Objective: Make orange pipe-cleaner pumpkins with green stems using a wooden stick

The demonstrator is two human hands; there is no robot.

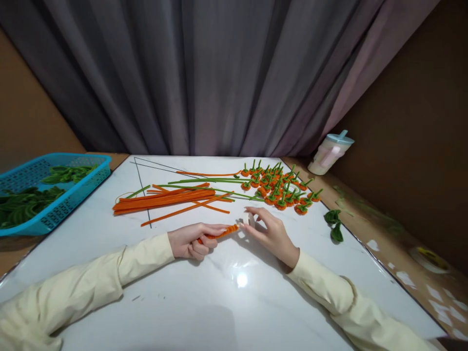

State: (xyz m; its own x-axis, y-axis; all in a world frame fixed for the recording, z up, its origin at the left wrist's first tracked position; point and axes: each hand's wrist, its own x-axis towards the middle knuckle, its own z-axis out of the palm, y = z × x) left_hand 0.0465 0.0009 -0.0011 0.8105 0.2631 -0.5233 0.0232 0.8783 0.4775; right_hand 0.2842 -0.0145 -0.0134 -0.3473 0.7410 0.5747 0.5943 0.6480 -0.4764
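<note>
Left hand point(195, 241): fingers curled in, thumb laid along the top, gripping an orange piece point(229, 230). The piece is fuzzy and ridged; it runs through the fist, with its free end sticking out past the thumb and pointing at the other hand, slightly upward. Right hand point(272, 234): half curled, thumb and forefinger bent around a small white roll point(248, 219), just beside that free end. Thumb tip is at or very near the end; contact is hard to make out at this size. Both hands are over the white table point(204, 292), near its middle.

Beyond the left hand: a bundle of orange stems point(164, 201), a few lying loose across it, green stems point(208, 181) behind. Beyond the right hand: a cluster of orange heads point(270, 192), green stalks mostly up. Green leaves point(333, 226) near the right edge, cup point(331, 153) farther back. Far left, well apart from the hands: blue basket point(76, 197) with more greenery point(69, 173) inside.
</note>
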